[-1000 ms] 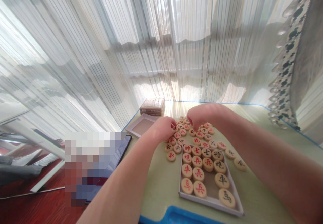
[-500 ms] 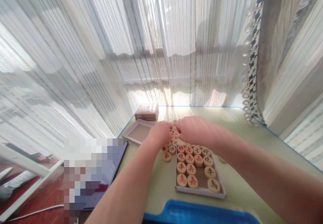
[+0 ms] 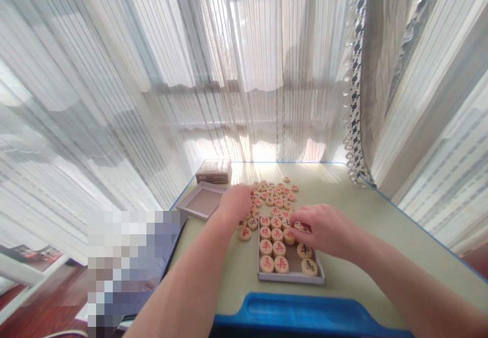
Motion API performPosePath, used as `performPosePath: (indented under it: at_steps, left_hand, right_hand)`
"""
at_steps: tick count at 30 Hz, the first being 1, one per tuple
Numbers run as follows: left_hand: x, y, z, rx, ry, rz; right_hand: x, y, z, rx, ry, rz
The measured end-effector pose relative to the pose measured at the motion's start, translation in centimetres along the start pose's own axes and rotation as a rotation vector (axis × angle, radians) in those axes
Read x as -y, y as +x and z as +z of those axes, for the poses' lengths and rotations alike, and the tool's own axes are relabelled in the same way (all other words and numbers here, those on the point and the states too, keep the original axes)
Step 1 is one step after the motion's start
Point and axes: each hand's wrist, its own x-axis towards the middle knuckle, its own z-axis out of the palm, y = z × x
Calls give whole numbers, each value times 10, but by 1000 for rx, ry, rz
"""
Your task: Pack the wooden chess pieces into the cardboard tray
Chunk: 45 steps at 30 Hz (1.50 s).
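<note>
A shallow grey box [image 3: 292, 278] holds round wooden Chinese chess pieces with red and black characters, set in rows, with a gap low in its third column. Over its far right corner my right hand [image 3: 322, 228] has thumb and fingers closed round a Chinese chess piece [image 3: 298, 224], partly covered by the fingers. My left hand [image 3: 238, 201] is curled at the left edge of a loose spread of pieces [image 3: 279, 203]; what lies at its fingertips is mostly hidden. A few loose pieces, including a red one [image 3: 245, 234], lie between that hand and the box.
An empty grey box lid [image 3: 202, 201] lies left of my left hand, with a small brown box [image 3: 214, 170] behind it. A blue tray edge [image 3: 305, 305] runs along the front of the pale green table [image 3: 343, 195]. A dark-edged flat object [image 3: 173, 249], partly pixelated, stands at the left.
My right hand has come back from the loose pieces to the box's far right corner. My left hand has drawn slightly left, and the loose pieces show more widely. The view has shifted slightly.
</note>
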Motion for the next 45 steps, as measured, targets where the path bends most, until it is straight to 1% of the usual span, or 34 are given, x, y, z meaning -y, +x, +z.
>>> performPosePath:
  at_steps: [4,9,14,16,19,25,30,38,45]
  left_hand:
    - [3,2,3,-2,-24,-43]
    - [2,1,2,-44,-30,-101]
    - [2,1,1,-48,-28,-108]
    - [2,1,1,-48,-32,-108]
    - [1,1,1,-43,-39,-110]
    - [0,1,1,-15,-31,-131]
    - [0,2,1,-16,-29,-130]
    - [0,1,0,-14,-33,-134]
    - [-1,0,-2,-12,-32,-120]
  right_hand:
    - [0,-1,-1,49,-12,-32]
    - [3,-2,2,76,-22,-56]
    - [4,-2,7,33,-21,15]
    - [4,-2,8,23,-21,22]
    - [5,-2,8,21,-31,37]
    - [13,-2,5,14,-88,115]
    - [16,-2,3,20,-124,131]
    - [21,-2,2,7,-195,98]
    - [23,-4,2,15,-292,167]
